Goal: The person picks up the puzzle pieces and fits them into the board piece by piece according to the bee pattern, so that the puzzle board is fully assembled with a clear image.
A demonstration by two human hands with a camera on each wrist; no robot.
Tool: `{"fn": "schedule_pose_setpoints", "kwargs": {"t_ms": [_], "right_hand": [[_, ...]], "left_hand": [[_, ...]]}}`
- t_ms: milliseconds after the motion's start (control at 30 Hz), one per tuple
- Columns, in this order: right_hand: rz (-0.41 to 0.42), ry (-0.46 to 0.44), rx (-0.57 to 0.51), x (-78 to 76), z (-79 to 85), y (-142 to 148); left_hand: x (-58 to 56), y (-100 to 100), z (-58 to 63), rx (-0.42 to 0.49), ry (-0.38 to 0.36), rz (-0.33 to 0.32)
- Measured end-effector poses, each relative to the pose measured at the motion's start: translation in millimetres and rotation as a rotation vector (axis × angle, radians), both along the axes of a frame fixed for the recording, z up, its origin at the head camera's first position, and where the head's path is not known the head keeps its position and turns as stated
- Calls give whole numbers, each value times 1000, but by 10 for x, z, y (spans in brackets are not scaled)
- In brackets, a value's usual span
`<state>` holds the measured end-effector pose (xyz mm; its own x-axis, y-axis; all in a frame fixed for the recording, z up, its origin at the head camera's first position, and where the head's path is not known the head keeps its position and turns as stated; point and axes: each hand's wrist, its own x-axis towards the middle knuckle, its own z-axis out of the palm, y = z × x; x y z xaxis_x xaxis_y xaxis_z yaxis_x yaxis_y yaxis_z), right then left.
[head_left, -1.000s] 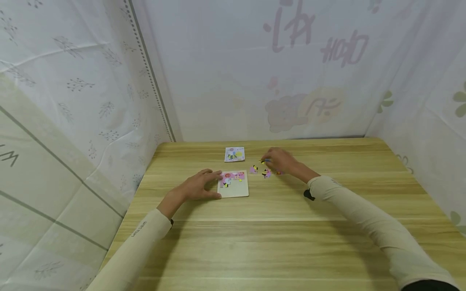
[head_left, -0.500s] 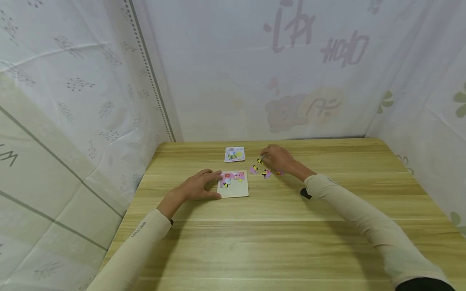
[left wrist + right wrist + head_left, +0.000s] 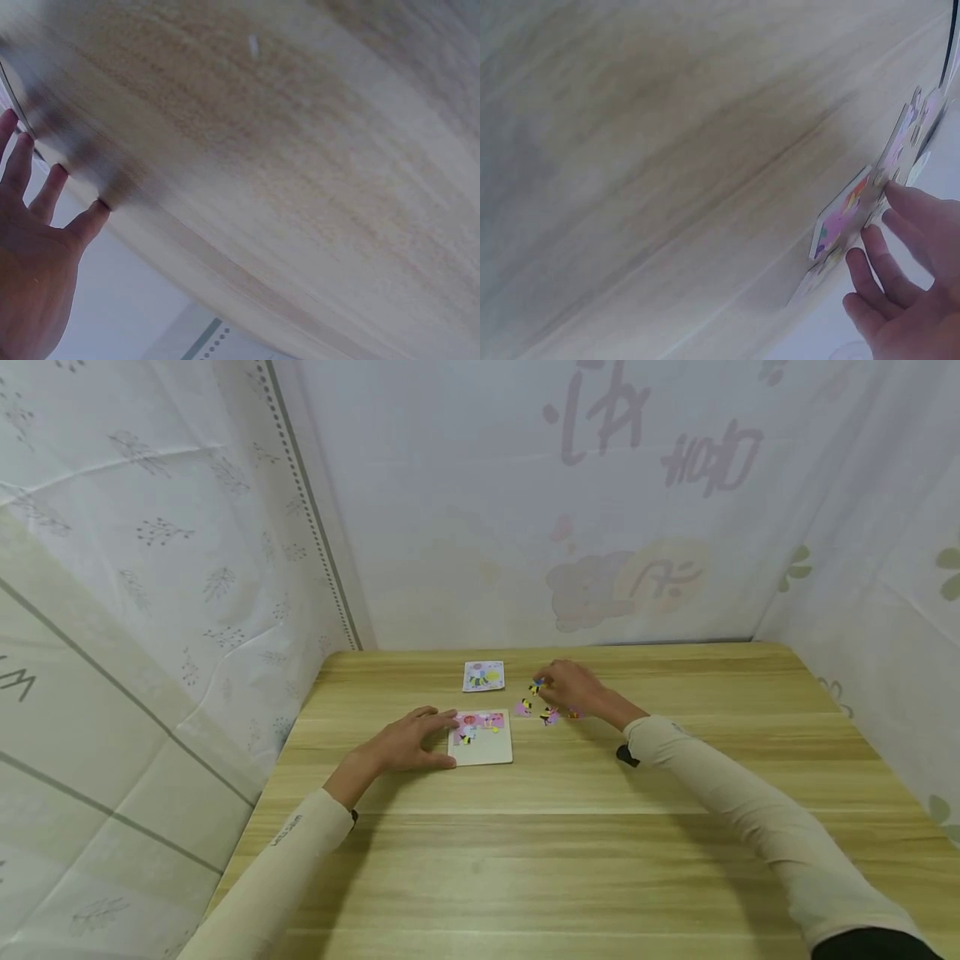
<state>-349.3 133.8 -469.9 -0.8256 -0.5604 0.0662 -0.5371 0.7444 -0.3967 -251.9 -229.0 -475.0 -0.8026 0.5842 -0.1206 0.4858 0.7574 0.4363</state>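
My left hand (image 3: 411, 742) lies at the left side of a pale square puzzle board (image 3: 491, 753), its fingertips on the edge and its thumb at the lower corner. Pink pieces fill part of the board's upper left. To the right, my right hand (image 3: 573, 685) pinches a yellow, black and blue puzzle piece (image 3: 534, 689) at its fingertips, low over the table. In the right wrist view, the curled fingers of that hand (image 3: 911, 285) partly cover what they touch. Loose pink pieces with bee print, one (image 3: 523, 707) to the left and another (image 3: 549, 717) below, lie beside it.
A small square picture card (image 3: 483, 677) with a bee lies behind the board. An orange and pink piece (image 3: 574, 713) lies partly under the right hand. Printed cloth (image 3: 465, 527) hangs behind the wooden table (image 3: 480, 868) and along both sides.
My right hand has shifted slightly left and away from me, and the piece at its fingertips has turned and moved a little. The left hand and the board stay in place.
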Motion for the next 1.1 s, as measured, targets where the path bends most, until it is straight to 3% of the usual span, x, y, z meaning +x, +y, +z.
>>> {"fn": "schedule_pose_setpoints", "kwargs": {"t_ms": [467, 1100], "right_hand": [[93, 74, 14, 3, -21, 78], [185, 157, -8, 199, 46, -102]], "left_hand": [[3, 21, 9, 14, 14, -20], [-6, 12, 14, 1, -8, 9]]}}
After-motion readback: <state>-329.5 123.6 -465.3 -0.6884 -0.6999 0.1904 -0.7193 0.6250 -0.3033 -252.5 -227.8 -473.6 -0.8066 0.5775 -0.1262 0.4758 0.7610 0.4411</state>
